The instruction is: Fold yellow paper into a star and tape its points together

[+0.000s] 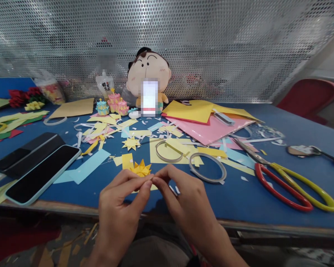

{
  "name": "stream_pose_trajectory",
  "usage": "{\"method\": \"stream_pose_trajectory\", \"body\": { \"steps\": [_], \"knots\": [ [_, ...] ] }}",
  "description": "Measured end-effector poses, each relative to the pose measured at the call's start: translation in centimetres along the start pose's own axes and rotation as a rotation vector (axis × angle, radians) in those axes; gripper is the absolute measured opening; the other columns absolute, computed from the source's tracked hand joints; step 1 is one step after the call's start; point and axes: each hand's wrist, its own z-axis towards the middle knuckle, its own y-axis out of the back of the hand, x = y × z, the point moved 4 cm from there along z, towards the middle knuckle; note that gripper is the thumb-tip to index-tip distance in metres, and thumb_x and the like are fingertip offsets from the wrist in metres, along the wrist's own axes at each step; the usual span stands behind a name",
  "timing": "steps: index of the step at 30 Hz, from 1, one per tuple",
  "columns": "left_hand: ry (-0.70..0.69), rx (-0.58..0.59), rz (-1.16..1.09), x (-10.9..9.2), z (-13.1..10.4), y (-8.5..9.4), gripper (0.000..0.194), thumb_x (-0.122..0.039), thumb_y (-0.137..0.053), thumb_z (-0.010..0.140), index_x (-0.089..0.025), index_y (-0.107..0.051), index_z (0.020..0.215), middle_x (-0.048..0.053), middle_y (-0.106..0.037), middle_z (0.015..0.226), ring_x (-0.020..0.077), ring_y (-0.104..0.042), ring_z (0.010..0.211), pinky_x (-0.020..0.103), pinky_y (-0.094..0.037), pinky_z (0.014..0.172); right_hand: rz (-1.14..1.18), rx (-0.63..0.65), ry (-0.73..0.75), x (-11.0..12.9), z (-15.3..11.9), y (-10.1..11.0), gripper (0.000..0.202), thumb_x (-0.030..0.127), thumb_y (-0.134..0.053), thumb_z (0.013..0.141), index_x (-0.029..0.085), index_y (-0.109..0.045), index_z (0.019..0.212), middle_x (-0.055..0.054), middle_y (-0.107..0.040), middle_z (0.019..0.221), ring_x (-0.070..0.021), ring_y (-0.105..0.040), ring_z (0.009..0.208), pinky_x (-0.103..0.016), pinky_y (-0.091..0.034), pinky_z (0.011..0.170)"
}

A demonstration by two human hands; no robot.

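My left hand (pixel 124 200) and my right hand (pixel 185 194) meet over the table's front part. Thumb and forefinger of each are pinched together, the fingertips nearly touching. Whatever lies between them is too small or hidden to make out. Just behind my left fingers sits a pointed yellow folded-paper star (pixel 141 168), its lower part covered by the hand. Farther back lies a flatter pale yellow paper star (pixel 131 143). Two rolls of thin tape, one (pixel 169 160) on a pale yellow sheet (pixel 156 154) and another (pixel 222 172) to its right, lie beyond my right hand.
Large scissors (pixel 284 181) with red and yellow handles lie at right. A phone (pixel 44 174) rests at front left beside blue paper strips (pixel 91 167). Yellow sheets (pixel 189 110), paper scraps, small paper cakes (pixel 118 104) and a plush doll (pixel 149 70) stand farther back.
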Motion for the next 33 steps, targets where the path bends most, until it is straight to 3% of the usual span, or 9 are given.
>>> {"method": "stream_pose_trajectory", "body": {
  "steps": [5,10,15,19,26,33],
  "knots": [
    [0.036,-0.02,-0.095,-0.1,0.0,-0.3,0.017,-0.015,-0.063,0.076,-0.026,-0.075,0.08,-0.003,-0.064,0.063,0.0086,-0.058,0.058,0.017,-0.049,0.055,-0.091,-0.035,-0.001,0.2,-0.3,0.5,0.017,0.019,-0.053,0.087,0.019,-0.057,0.071,0.001,-0.068,0.064,-0.0123,-0.064,0.058,-0.022,-0.044,0.054],
    [0.098,-0.034,-0.229,0.2,0.3,0.0,0.017,-0.015,-0.063,0.075,-0.026,-0.075,0.074,-0.003,-0.067,0.063,0.0083,-0.06,0.059,0.015,-0.049,0.055,-0.171,-0.05,-0.039,-0.4,-0.1,0.9,0.028,0.034,-0.058,0.084,0.019,-0.055,0.061,0.001,-0.061,0.053,-0.0122,-0.056,0.047,-0.024,-0.04,0.046],
    [0.182,0.031,-0.33,0.9,0.6,-0.1,0.018,-0.017,-0.062,0.077,-0.029,-0.076,0.077,-0.005,-0.069,0.067,0.0071,-0.063,0.064,0.012,-0.049,0.059,0.365,-0.075,-0.148,-0.9,-0.2,0.7,0.004,0.019,-0.061,0.078,0.02,-0.058,0.078,0.001,-0.066,0.071,-0.0117,-0.064,0.067,-0.022,-0.053,0.062],
    [0.2,0.063,-0.322,0.8,0.6,-0.4,0.017,-0.016,-0.064,0.075,-0.028,-0.075,0.074,-0.006,-0.071,0.067,0.0062,-0.063,0.063,0.01,-0.048,0.059,0.541,-0.112,-0.173,-0.8,-0.5,0.5,0.009,0.011,-0.058,0.077,0.02,-0.056,0.078,0.002,-0.064,0.071,-0.0094,-0.064,0.068,-0.019,-0.054,0.064],
    [0.217,0.05,-0.307,0.6,0.3,-0.6,0.007,-0.016,-0.069,0.07,-0.022,-0.072,0.069,-0.004,-0.07,0.067,0.0085,-0.063,0.06,0.014,-0.05,0.057,0.472,-0.14,-0.169,-0.9,-0.2,0.5,0.01,0.01,-0.055,0.077,0.02,-0.053,0.074,0.003,-0.059,0.067,-0.0093,-0.06,0.062,-0.018,-0.051,0.056],
    [0.099,0.001,-0.16,0.1,0.0,-0.2,0.011,-0.014,-0.066,0.074,-0.024,-0.072,0.074,-0.005,-0.07,0.07,0.0079,-0.062,0.064,0.014,-0.049,0.059,-0.053,-0.253,0.198,0.5,-0.8,0.8,0.017,0.006,-0.052,0.082,0.019,-0.063,0.08,-0.006,-0.06,0.085,-0.0155,-0.061,0.079,-0.029,-0.052,0.067]
  ]
}}
